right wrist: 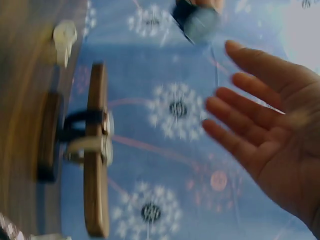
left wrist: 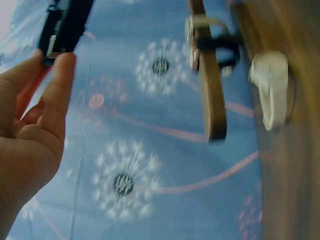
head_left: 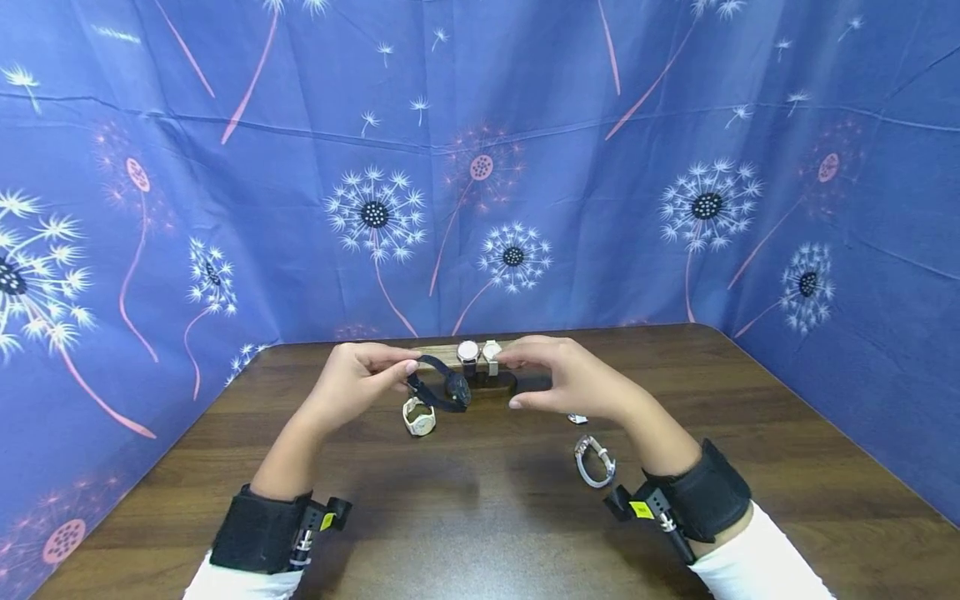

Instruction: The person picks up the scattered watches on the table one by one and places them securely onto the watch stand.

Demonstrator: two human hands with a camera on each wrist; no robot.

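My left hand (head_left: 351,382) holds a black wristwatch (head_left: 456,389) in the air, pinching its strap near the buckle between thumb and fingers. The strap hangs in a loop, with the dark dial toward the right. Apart from the watch, my right hand (right wrist: 272,117) is held up with fingers spread and nothing in it. Behind both hands stands a wooden watch stand (right wrist: 95,185) with a crossbar on a dark base. It carries a dark-strapped watch (head_left: 468,352) and, beside that, a cream-strapped watch (head_left: 491,353).
A white watch (head_left: 420,418) lies on the wooden table (head_left: 450,517) below the black one. Another light-strapped watch (head_left: 595,462) lies on its side at the right. A small pale item (head_left: 577,418) sits under the right hand. A blue dandelion-print cloth (head_left: 585,125) hangs around the table.
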